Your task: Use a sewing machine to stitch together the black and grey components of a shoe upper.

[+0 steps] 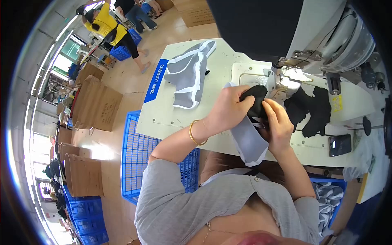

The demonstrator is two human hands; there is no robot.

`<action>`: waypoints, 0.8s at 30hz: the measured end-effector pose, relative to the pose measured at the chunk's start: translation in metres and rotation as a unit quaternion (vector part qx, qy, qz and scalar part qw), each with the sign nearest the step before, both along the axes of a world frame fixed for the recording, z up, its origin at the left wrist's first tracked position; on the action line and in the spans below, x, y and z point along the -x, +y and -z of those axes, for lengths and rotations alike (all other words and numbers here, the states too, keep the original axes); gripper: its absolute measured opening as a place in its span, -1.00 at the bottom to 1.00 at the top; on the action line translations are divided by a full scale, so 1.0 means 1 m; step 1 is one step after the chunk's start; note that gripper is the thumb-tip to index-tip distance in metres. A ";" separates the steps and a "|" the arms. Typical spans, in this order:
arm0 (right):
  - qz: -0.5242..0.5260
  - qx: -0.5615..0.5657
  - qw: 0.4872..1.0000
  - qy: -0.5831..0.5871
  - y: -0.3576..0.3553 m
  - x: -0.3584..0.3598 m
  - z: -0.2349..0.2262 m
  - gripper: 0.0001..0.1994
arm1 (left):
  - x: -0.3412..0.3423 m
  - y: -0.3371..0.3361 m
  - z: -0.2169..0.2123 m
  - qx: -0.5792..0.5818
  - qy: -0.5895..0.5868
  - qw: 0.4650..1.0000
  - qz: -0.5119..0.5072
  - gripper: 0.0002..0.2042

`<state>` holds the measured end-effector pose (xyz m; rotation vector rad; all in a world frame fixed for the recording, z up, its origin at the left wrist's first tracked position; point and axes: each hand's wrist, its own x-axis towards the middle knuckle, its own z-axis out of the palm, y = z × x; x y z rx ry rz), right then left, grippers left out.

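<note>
My left hand (232, 108) pinches a piece of black fabric (257, 102) between thumb and fingers, just in front of the sewing machine's needle area (279, 81). On the fabric's other side my right hand (278, 124) grips it too, fingers bent. A grey fabric piece with white edging (250, 141) hangs below the black one, over the table's front edge; whether the two are joined is hidden by my hands. More black fabric pieces (312, 108) lie right of my right hand. At the left on the table rest grey pieces with white edging (188, 73).
The sewing machine head (257, 24) overhangs the white table (163, 118). A phone (339, 145) lies at the table's right. Blue baskets (132, 163) stand below, one at right holding grey-and-white pieces (328, 200). Cardboard boxes (98, 104) and a person in yellow (108, 26) are farther left.
</note>
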<state>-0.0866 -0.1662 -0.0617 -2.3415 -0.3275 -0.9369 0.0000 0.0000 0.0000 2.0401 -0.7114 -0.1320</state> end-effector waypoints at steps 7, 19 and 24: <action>0.040 -0.358 0.925 0.125 0.003 0.017 0.041 -0.79 | -0.002 0.011 0.010 0.044 0.104 0.993 0.026 -0.75; -0.030 -0.367 0.918 0.148 0.010 0.034 -0.006 -0.71 | 0.021 -0.024 0.039 0.005 -0.114 0.984 0.137 -0.79; -0.015 -0.338 0.933 0.123 -0.005 0.030 0.018 -0.91 | 0.053 -0.008 0.026 -0.081 -0.104 0.986 0.106 -0.66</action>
